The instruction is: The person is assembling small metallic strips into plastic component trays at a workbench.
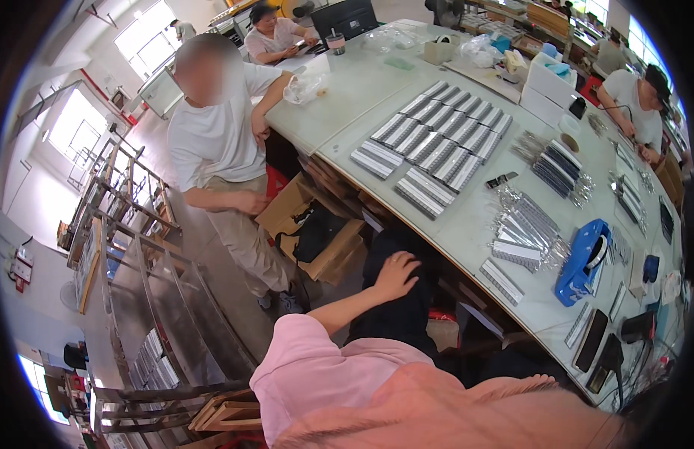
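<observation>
Worktable (362, 97) bears rows of grey strips (437, 138); left hand (395, 273) grip spread on knee.

Wearer's body, head view: pink short-sleeved top, loose fit, soft folds across shoulder and chest; fabric fills the lower centre of frame. 1 sleeve hem visible, ending above the elbow; forearm below it bare. Dark trousers (395, 314) on the lap. 1 hand (395, 275) visible, bare, no glove, ring or watch seen.
</observation>
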Motion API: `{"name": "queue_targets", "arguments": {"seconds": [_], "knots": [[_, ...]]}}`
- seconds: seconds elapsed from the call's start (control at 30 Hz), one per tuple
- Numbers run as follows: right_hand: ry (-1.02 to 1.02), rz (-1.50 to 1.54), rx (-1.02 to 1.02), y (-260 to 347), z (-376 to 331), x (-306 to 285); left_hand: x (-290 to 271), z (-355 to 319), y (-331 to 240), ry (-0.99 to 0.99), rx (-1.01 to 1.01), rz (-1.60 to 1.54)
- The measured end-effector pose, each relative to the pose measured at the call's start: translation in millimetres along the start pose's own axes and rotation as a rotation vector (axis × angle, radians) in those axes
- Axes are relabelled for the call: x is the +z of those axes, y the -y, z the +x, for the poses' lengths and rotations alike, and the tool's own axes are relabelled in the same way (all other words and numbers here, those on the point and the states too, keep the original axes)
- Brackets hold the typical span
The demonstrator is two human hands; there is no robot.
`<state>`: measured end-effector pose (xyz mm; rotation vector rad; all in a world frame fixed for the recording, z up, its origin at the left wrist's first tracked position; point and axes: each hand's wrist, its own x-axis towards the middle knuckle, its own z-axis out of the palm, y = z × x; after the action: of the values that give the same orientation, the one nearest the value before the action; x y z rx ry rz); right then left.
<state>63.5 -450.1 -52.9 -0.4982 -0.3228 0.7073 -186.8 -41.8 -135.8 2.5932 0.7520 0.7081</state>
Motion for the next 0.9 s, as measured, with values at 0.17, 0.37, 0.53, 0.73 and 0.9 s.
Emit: {"name": "queue_targets", "arguments": {"seconds": [0.17, 0.37, 0.53, 0.73, 0.9], "knots": [[-0.350, 0.291, 0.034, -35.7, 0.6, 28.9, 4.9, -17.3, -7.8, -0.033, -0.017, 0.125], [-0.062, 0.311, 0.347, -81.3, 17.0, 4.1, 4.3, -25.8, -47.9, 0.089, -0.933, -1.279], [-0.320, 0.601, 0.551, -132.7, 26.6, -20.5, -28.2, 41.7, -63.6, 0.300, -1.399, -2.169], [-0.297, 0.557, 0.526, -127.2, 22.8, -17.9, -184.9, 100.1, -158.7, 0.384, 0.118, -2.010], [-0.406, 0.519, 0.511, -137.6, 19.5, -39.2, -94.9, 50.9, -126.6, 0.774, -1.162, -2.128]]}}
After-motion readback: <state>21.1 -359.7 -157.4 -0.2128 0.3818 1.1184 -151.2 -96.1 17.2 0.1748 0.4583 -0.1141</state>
